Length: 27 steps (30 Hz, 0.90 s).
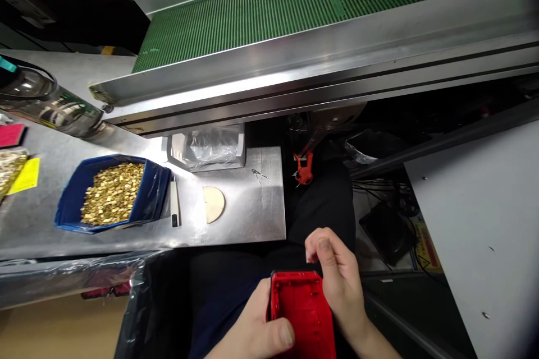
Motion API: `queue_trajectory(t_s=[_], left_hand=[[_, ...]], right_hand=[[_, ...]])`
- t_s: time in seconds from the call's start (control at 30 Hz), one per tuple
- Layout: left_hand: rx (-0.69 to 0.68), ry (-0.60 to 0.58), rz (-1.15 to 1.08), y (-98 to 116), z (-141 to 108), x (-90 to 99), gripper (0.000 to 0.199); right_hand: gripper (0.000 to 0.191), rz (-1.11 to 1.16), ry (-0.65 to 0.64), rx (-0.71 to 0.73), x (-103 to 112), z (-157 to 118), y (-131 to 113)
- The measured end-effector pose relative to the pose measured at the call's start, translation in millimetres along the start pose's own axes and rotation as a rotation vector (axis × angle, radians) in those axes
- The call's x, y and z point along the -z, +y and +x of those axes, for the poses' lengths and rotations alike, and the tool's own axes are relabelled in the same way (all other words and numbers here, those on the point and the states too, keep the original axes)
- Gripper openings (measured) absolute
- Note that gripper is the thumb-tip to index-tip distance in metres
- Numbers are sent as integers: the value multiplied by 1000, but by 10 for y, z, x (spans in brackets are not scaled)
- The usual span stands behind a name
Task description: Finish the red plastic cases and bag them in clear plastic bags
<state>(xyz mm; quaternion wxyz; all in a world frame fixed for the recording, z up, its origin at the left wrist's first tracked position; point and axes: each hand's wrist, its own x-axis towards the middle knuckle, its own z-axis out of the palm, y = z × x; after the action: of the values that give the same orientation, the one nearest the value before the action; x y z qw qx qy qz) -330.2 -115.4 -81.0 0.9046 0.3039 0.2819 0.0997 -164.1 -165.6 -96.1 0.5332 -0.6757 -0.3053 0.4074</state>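
My left hand [263, 328] grips a red plastic housing [301, 305] at its left side, with the thumb over the rim. The housing is a hollow shell with a dark edge and small posts inside, its lower end cut off by the frame. Just to its right is my right hand [337, 275], fingers curled in and thumb pressed against them. Whatever the right fingers may hold is hidden. On the metal table left of my hands lie a round pale disc [214, 205], a white-handled tool [174, 203] and some small metal pieces [259, 174].
A blue bin [67, 202] holds many small brass parts [113, 193]. Behind it stand a clear bottle [63, 106] and a grey tray [242, 148] with plastic film. A green conveyor belt [252, 17] crosses the back. An orange tool [304, 169] hangs beyond my lap; a white panel [484, 207] is rightward.
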Motion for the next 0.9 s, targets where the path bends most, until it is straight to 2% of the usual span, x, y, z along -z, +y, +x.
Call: queue_trajectory(t_s=[0.17, 0.23, 0.33, 0.37, 0.4, 0.43, 0.53, 0.57, 0.6, 0.67, 0.77, 0.83, 0.9], left_hand=[[8, 27, 17, -9, -1, 45, 82], [0, 12, 19, 5, 18, 57, 80], [-7, -25, 10, 12, 43, 70, 76], [-6, -36, 7, 1, 42, 82, 75], [-2, -53, -1, -19, 34, 100, 75], [6, -74, -12, -44, 19, 125, 76], [21, -84, -71, -122, -67, 240, 86], [21, -76, -89, -135, -104, 285, 94], [19, -69, -97, -137, -142, 328, 102], [21, -70, -74, -118, -211, 404, 112], [22, -95, -40, -95, -271, 471, 103], [18, -101, -88, -117, -279, 485, 102], [17, -93, -156, -169, -277, 486, 111]], right_hand=[[24, -138, -163, -86, 141, 174, -111], [22, -157, -325, -94, 196, 257, -194], [24, -156, -651, -134, 264, 334, -321], [25, -182, -725, -153, 293, 349, -344], [26, -237, -736, -169, 329, 365, -348], [28, -330, -668, -175, 373, 386, -332], [36, -653, -212, -120, 501, 511, -183], [35, -702, -116, -86, 514, 577, -117], [33, -724, -96, -46, 496, 653, -52], [30, -720, -184, 42, 348, 826, 60], [24, -771, -266, 156, -114, 1124, 171], [25, -818, -247, 183, -468, 1335, 229], [30, -875, -220, 191, -749, 1515, 285]])
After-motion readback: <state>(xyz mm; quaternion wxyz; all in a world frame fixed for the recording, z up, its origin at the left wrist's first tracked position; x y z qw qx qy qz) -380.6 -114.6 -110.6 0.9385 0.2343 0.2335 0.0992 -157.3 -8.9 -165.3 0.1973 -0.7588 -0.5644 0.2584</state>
